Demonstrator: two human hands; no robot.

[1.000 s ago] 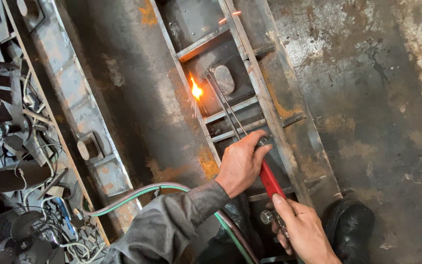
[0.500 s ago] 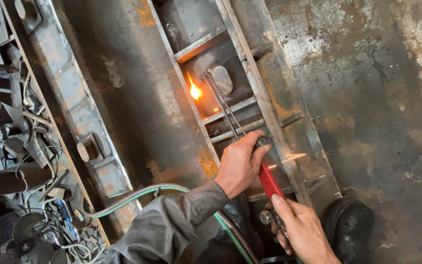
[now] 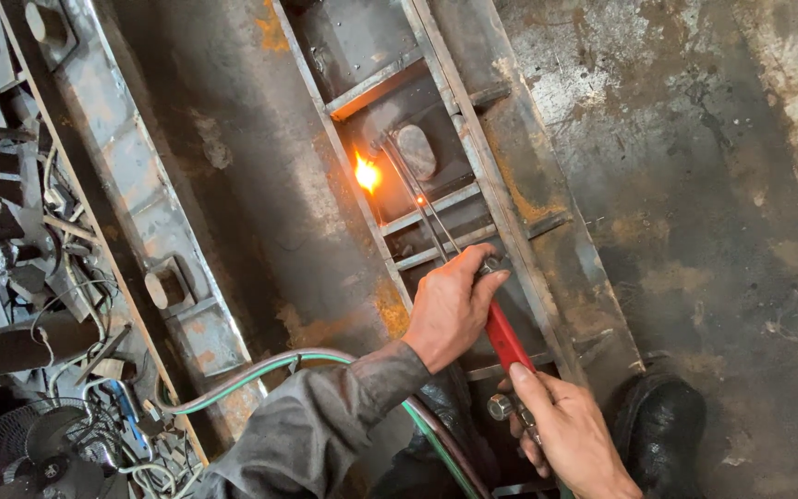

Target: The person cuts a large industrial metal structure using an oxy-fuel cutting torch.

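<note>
A cutting torch (image 3: 473, 277) with a red handle and thin paired metal tubes lies along a steep diagonal, its long axis running from the handle at lower right up to the tip at upper left. The tip points into a rusty steel frame (image 3: 519, 194), and a bright orange flame (image 3: 367, 173) burns where it meets the frame's left rail, just beside a rounded oval opening (image 3: 415, 151).

The left hand (image 3: 450, 310) is wrapped tight around the front of the torch, where the tubes leave the handle, fingers curled fully over it. This forward hold appears to steady the long tubes so the flame sits on one spot. The right hand (image 3: 570, 434) is closed on the rear of the torch near its valve knobs (image 3: 501, 407), thumb lying along the red handle, likely so the gas can be adjusted while the other hand aims.

A green hose (image 3: 260, 370) and a darker one beside it curve in from the left, passing under the grey sleeve (image 3: 325, 434) toward the back of the torch. A black boot (image 3: 662, 430) stands at the lower right on a stained steel plate (image 3: 713, 185). At far left, well apart from the flame, a long steel channel (image 3: 131, 203) runs diagonally beside a pile of scrap and tangled wires, with a small fan (image 3: 39, 457) in the bottom corner.
</note>
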